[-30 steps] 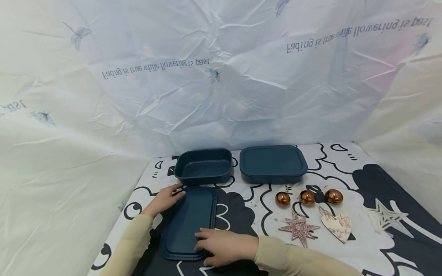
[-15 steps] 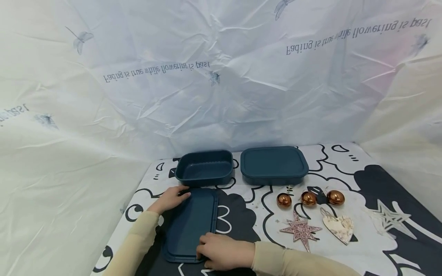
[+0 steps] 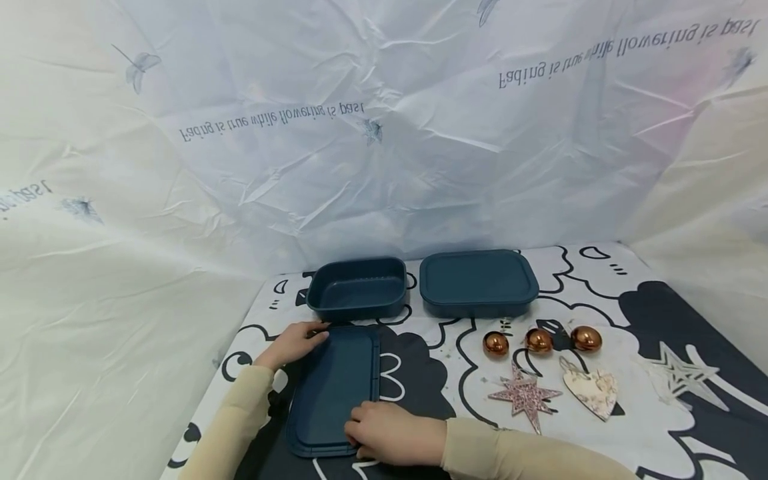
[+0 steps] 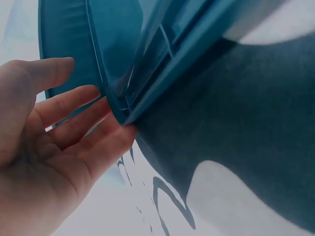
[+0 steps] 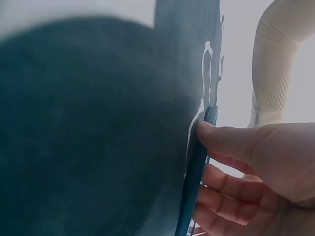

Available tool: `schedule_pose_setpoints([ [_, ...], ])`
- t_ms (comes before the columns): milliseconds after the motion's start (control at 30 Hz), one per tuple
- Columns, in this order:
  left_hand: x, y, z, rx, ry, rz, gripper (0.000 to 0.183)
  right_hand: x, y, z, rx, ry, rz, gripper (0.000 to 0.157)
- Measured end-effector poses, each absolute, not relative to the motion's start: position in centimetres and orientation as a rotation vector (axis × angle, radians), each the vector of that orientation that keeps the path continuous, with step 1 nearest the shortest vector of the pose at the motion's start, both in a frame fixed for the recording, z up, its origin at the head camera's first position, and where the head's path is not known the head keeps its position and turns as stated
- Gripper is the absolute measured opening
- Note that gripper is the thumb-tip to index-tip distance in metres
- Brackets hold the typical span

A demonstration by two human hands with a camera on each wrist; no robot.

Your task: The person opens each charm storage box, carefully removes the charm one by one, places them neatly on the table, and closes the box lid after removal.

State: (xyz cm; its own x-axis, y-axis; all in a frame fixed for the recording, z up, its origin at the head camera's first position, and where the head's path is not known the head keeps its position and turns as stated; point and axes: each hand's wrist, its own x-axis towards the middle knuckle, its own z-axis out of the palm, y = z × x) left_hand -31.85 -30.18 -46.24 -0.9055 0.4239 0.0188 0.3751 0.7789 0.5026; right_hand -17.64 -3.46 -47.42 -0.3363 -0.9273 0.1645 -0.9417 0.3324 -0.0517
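Note:
A dark blue rectangular lid (image 3: 333,393) lies on the patterned cloth in the head view, its long side running away from me. My left hand (image 3: 293,346) is at its far left corner. In the left wrist view the extended fingers (image 4: 106,142) touch the lid's corner, while the thumb stands off it. The right hand (image 3: 393,433) pinches the lid's near right edge. Its thumb lies on one side of that edge (image 5: 197,169) and the curled fingers on the other. Just beyond the lid stands an open dark blue box (image 3: 360,311).
A second blue box with its lid on (image 3: 478,279) stands to the right. In front of it sit three copper baubles (image 3: 539,341), a pink glitter star (image 3: 525,397), a heart ornament (image 3: 593,392) and a white star (image 3: 684,377). White sheeting (image 3: 384,193) closes off the back and sides.
My right hand, earlier lying over the lid with looser fingers, has drawn in to pinch its near right edge. My left hand has shifted slightly right and farther along the corner.

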Motion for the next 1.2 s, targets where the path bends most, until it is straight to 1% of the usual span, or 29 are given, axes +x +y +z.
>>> schedule_pose_setpoints([
  [167,-31.7,-31.0,-46.1,0.6,2.899,0.801,0.04,-17.7,-2.9,-47.0,1.755,-2.446,0.271,0.012],
  [367,-31.2,-32.8,-45.7,0.517,2.914,0.842,0.043,-17.5,-2.1,-46.0,1.769,-2.434,0.488,0.025],
  [533,-30.7,-34.4,-44.6,0.462,2.92,0.947,0.042,-17.3,-1.4,-44.9,1.721,-2.278,0.625,0.025],
  [633,-30.5,-35.1,-43.8,0.401,2.907,1.049,0.044,-17.5,-1.1,-44.3,1.664,-2.167,0.64,0.024],
  [733,-30.1,-35.7,-43.2,0.342,2.868,1.211,0.049,-17.7,-0.8,-43.9,1.607,-2.087,0.651,0.022],
  [833,-29.8,-36.4,-42.7,0.371,2.806,1.428,0.052,-18.0,-0.7,-43.5,1.56,-2.006,0.673,0.021],
  [1033,-29.4,-37.0,-41.7,0.455,2.568,1.992,0.045,-18.4,-0.3,-42.9,1.444,-1.911,0.733,0.022],
  [1200,-29.3,-36.4,-40.2,0.498,2.46,2.263,0.041,-18.7,-0.1,-43.0,1.376,-1.917,0.863,0.021],
])
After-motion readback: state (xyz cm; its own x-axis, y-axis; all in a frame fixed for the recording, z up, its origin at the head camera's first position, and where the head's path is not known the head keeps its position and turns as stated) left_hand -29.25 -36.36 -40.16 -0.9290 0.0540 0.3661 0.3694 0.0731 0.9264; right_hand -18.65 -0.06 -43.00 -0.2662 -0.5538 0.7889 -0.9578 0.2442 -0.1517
